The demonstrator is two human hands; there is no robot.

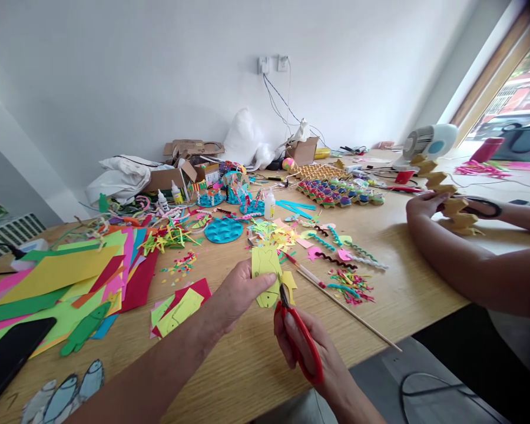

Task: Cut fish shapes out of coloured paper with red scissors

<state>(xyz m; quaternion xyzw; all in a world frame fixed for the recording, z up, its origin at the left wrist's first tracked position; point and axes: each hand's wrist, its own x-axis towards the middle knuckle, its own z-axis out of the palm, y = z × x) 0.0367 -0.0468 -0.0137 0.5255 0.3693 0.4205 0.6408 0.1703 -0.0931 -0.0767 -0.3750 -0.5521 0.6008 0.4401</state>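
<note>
Yellow-green paper: here it is, just below the middle of the frame, a small piece of yellow-green paper (261, 259) with a fish outline drawn on it, raised over the wooden table (242, 359)
Left hand: thumb flat on the paper's face at the lower right, the left hand (238, 291) closed in a pinch; the fingers behind are hidden
Right hand: and the right hand (329, 359), lower centre, is wrapped round the red scissors (317, 368), fingers curled at the handles; how wide the blades stand I cannot tell
Blades: right up at the paper's right edge, close to that thumb
Weight: next to nothing, I'd judge
Stiffness: looks flat and fairly crisp, yet likely to bend or crease if squeezed, and to tear at a cut
Slip: probably little, being dry paper
Best hold: a light pinch on the left margin, off the drawn line, fingertips clear of the blades
</note>
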